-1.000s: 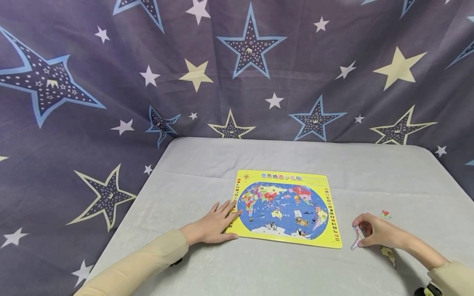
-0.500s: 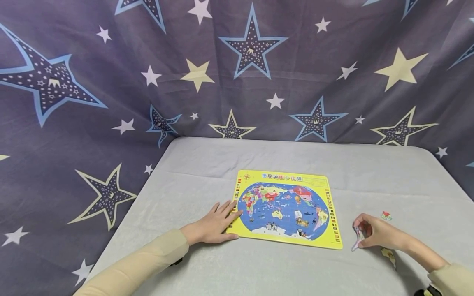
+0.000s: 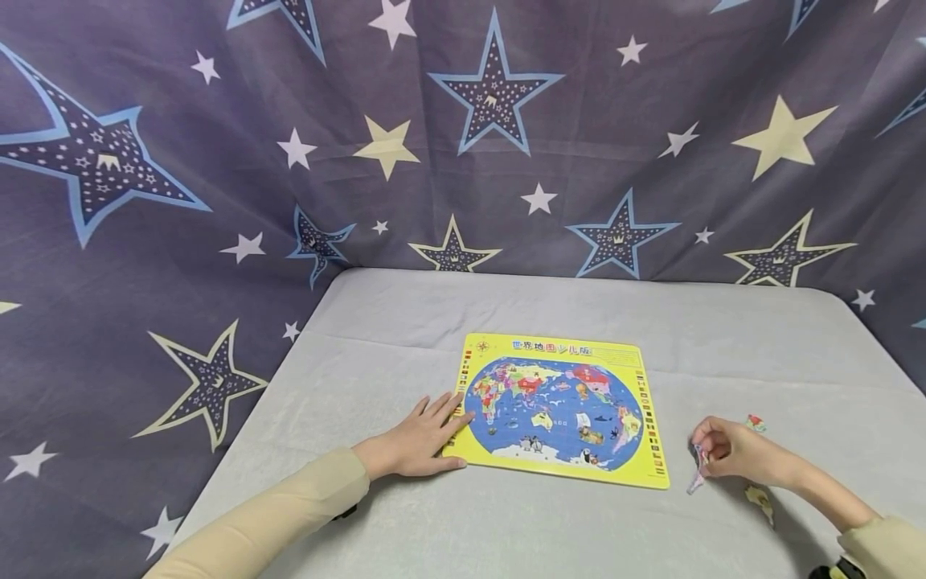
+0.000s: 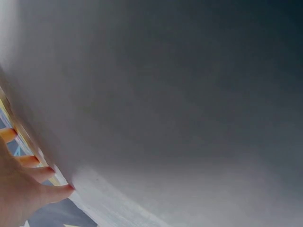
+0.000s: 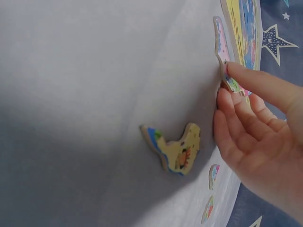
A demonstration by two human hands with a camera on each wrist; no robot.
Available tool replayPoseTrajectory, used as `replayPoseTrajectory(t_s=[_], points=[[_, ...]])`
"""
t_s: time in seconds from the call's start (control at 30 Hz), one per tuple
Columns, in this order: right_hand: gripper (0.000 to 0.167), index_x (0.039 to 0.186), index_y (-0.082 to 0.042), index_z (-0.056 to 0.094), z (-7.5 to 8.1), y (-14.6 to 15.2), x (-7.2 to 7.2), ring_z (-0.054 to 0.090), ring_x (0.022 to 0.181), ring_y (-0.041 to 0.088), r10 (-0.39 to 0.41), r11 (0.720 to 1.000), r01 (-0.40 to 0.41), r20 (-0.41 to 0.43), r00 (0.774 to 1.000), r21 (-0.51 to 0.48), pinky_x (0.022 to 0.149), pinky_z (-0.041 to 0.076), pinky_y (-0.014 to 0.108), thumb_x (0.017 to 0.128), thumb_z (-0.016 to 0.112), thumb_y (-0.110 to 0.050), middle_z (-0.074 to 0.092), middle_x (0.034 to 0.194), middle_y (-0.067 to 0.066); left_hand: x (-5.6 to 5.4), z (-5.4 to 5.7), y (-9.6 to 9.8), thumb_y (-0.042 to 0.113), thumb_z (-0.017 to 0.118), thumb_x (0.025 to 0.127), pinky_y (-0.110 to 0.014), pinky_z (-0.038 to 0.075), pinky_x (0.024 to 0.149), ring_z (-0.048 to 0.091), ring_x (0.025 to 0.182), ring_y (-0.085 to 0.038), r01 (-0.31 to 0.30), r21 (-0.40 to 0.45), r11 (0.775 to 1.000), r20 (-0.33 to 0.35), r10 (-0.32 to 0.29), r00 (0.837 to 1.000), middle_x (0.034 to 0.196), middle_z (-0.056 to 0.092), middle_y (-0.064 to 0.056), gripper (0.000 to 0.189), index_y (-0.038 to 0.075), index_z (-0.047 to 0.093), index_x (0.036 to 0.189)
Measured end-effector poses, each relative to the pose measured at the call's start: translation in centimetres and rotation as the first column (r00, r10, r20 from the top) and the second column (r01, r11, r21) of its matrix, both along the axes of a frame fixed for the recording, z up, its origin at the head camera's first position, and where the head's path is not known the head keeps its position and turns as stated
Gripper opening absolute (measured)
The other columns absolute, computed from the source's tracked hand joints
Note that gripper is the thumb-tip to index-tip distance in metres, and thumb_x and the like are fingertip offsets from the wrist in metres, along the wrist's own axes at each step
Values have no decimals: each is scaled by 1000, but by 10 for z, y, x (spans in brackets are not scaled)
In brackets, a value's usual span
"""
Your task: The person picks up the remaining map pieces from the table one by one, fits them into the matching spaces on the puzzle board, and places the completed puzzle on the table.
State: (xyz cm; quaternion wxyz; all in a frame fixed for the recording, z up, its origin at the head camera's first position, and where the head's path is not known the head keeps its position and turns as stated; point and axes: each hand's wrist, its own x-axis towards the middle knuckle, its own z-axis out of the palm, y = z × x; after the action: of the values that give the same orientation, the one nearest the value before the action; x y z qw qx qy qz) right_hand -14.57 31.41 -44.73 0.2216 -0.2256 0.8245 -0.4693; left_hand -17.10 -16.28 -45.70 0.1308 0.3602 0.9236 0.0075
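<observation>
Puzzle piece: right grip pinches it, likely for control; left grip, spread, apparently steadies map board.

A slim pinkish puzzle piece is held near the flat-lying yellow map board.

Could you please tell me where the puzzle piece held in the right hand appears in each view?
Head: lower right, where the puzzle piece hangs from the fingertips of the right hand.
Left wrist: not in the picture.
Right wrist: upper right, gripped near its lower end.
Shared landmark: the yellow map board, left of it in head, right of it in right wrist.
</observation>
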Motion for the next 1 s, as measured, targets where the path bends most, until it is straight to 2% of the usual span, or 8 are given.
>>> replayPoseTrajectory(t_s=[0.1,0.3,0.47,0.57,0.8,1.0], points=[[26,95,15,43,0,1,0,54,69,7,13,999,-11,35,999,-42,60,50,24,78,60,5,52,81,9,0,-1,0,65,28,85,-52,11,104,5,135,-28,-2,2,1000,3,2,1000,148,3,-11,75,19,18,143],[23,99,16,46,3,0,-2,57,73,9,19,999,-17,46,999,-43,64,50,24,81,55,5,56,84,15,0,-1,0,65,28,85,-52,11,104,5,134,-28,-2,3,1000,1,2,1000,148,4,-11,74,19,19,143],[22,100,18,45,6,3,-7,58,75,10,110,986,-101,66,992,-134,66,50,25,84,52,5,59,85,15,0,-2,0,65,27,85,-51,11,104,5,135,-27,-3,3,1000,3,2,1000,148,3,-11,75,19,18,143],[23,101,20,43,8,2,-9,58,76,9,141,977,-123,97,985,-174,66,50,25,85,50,4,60,86,13,0,-2,-1,65,27,85,-51,10,104,5,135,-27,-3,0,1000,3,3,1000,148,3,-11,75,20,18,143],[26,103,18,44,10,-5,-12,56,75,7,77,993,-64,140,987,-98,66,50,25,87,50,-1,59,88,12,0,-2,0,65,27,85,-51,10,105,4,135,-27,-7,3,1000,7,7,1000,148,2,-11,75,20,17,143],[25,104,16,46,9,-10,-14,55,72,8,63,996,-56,100,993,-72,63,49,26,86,51,-1,58,85,13,-1,-3,0,65,27,85,-51,10,105,4,135,-27,-7,1,1000,4,7,1000,148,2,-10,74,20,17,143]])
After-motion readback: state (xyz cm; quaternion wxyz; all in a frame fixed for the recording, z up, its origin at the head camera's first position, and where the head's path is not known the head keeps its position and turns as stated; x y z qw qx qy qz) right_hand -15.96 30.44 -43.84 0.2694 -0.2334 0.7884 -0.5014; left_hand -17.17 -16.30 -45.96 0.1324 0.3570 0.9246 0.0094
